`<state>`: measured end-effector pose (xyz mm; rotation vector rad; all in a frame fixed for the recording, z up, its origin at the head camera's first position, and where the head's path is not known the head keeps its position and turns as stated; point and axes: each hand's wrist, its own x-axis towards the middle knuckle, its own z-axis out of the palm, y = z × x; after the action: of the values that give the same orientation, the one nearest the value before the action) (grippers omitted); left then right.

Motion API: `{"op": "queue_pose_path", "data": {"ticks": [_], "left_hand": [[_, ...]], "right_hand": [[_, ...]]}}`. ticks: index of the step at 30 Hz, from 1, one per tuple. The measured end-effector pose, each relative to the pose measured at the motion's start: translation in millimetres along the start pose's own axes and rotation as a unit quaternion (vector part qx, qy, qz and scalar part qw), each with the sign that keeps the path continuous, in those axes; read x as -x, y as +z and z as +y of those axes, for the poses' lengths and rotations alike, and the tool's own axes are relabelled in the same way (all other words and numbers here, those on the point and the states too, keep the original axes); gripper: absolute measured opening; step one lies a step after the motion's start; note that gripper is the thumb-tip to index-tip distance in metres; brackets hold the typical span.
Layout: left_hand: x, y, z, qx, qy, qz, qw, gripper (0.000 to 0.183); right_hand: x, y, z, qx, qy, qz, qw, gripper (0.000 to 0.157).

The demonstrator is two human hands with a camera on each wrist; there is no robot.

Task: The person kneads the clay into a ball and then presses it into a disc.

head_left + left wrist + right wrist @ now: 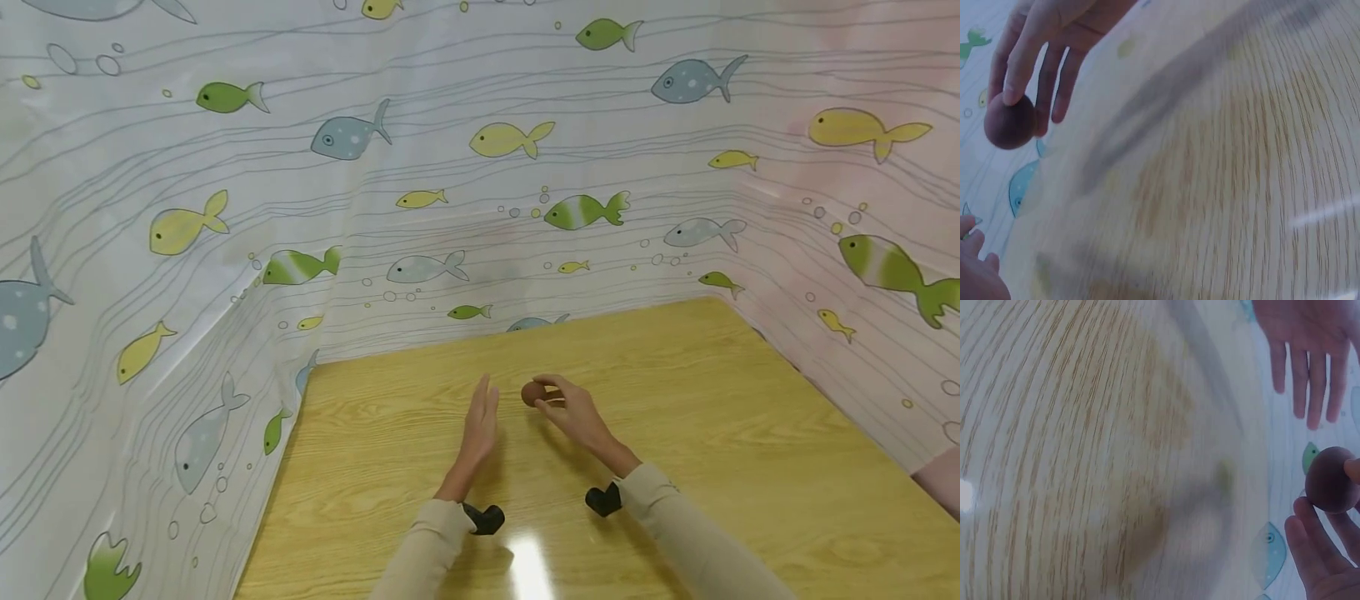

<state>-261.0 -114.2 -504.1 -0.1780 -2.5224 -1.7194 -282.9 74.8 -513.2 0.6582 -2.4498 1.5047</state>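
A smooth brown egg point(533, 393) is held above the table by my right hand point(576, 414), its thumb and fingertips pinching it from the side. In the right wrist view the egg point(1332, 480) looks slightly oval, with part of it hidden by the thumb. My left hand point(480, 423) is held up to the left of the egg, apart from it, its fingers straight and its palm turned inward. It holds nothing. The left wrist view catches the egg point(1010, 122) under the right hand's fingertips.
Under both hands lies a wood-grain table point(390, 467). White sheeting point(442, 233) printed with fish stands behind it and along both sides. A black piece point(486, 518) is at the left wrist, another point(602, 500) at the right.
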Motion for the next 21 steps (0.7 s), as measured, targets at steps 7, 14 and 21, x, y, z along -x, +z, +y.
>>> {"op": "queue_pose_path", "data": {"ticks": [7, 14, 21], "left_hand": [[-5.1, 7.0, 15.4, 0.098, -0.032, -0.043, 0.9938, 0.051], [-3.4, 12.0, 41.8, 0.138, -0.001, -0.045, 0.9894, 0.049], [-9.2, 18.6, 47.4, 0.178, -0.012, -0.011, 0.9839, 0.044]], "right_hand": [[0.1, 2.1, -9.9, -0.012, -0.019, -0.003, 1.0, 0.045], [1.5, 3.0, -19.4, -0.027, -0.009, -0.015, 0.999, 0.046], [4.6, -1.0, -43.2, -0.061, -0.013, -0.037, 0.997, 0.042]]}}
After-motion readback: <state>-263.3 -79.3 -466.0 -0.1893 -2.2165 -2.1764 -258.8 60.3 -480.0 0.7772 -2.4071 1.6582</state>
